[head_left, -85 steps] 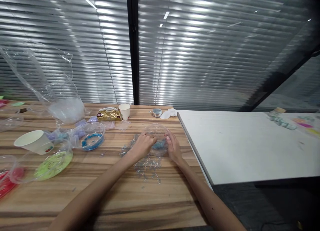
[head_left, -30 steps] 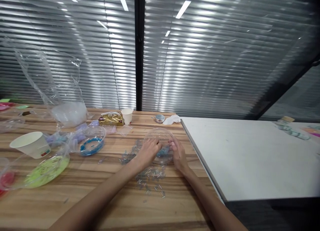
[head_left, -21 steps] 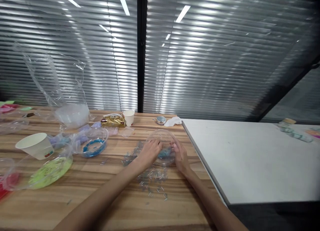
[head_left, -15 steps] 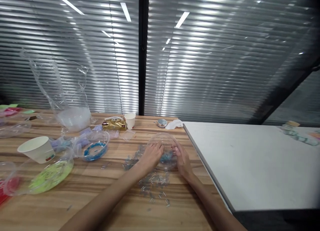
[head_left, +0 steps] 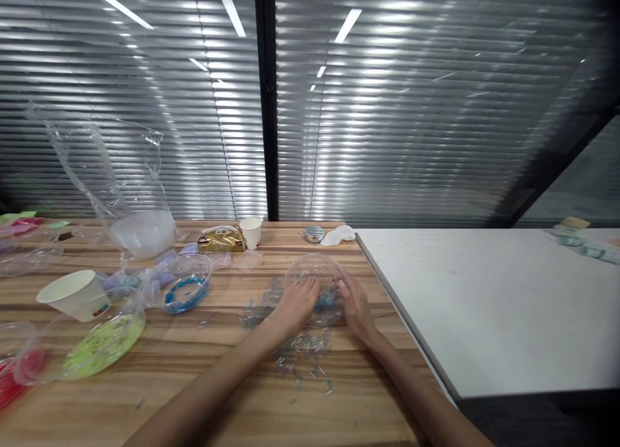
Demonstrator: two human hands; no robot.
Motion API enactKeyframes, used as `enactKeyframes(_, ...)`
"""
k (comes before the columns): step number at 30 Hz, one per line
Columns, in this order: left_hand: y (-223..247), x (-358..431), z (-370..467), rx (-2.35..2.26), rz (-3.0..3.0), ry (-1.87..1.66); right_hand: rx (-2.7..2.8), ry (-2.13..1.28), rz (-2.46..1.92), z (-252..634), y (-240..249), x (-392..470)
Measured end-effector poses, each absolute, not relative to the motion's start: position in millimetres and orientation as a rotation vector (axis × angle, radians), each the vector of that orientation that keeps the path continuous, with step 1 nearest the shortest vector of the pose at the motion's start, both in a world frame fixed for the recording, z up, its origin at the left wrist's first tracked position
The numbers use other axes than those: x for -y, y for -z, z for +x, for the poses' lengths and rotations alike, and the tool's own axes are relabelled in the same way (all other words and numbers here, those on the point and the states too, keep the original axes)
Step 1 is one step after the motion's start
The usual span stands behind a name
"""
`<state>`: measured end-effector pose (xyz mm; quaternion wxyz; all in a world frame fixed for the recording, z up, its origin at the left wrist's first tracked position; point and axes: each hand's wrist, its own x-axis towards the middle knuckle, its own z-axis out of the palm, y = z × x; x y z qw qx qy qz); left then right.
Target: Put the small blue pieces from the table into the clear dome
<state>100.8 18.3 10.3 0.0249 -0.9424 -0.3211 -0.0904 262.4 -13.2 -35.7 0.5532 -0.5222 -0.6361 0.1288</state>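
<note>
A clear plastic bowl stands on the wooden table between my hands, with a small patch of blue material in it. My left hand reaches over the bowl's left side, fingers bent together and pointing down into it. Its fingertips are hidden, so what they pinch does not show. Against the right wall rests my right hand, its thumb and fingers curled round the rim. Loose small clear tube-like pieces lie scattered in front of the bowl and to its left.
On the left are another bowl with a blue ring of material, a tilted paper cup and a bowl of green material. Behind stand a gold packet, a small paper cup and a tissue. A white tabletop adjoins at right.
The view has shifted slightly. My left hand has turned a little, with its fingers lower over the bowl. My right hand keeps its place at the bowl's right side.
</note>
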Motion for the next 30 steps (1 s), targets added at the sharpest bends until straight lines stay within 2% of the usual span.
enactKeyframes(23, -15.1, -14.5, 103.2, 0.935, -2.889, 0.126, 1.458, -0.338, -1.255, 261.0, 34.1, 18.0)
enactKeyframes(30, -13.8, -17.4, 102.1, 0.974, -2.916, 0.283, 1.462, -0.350, -1.249, 260.5, 30.6, 15.9)
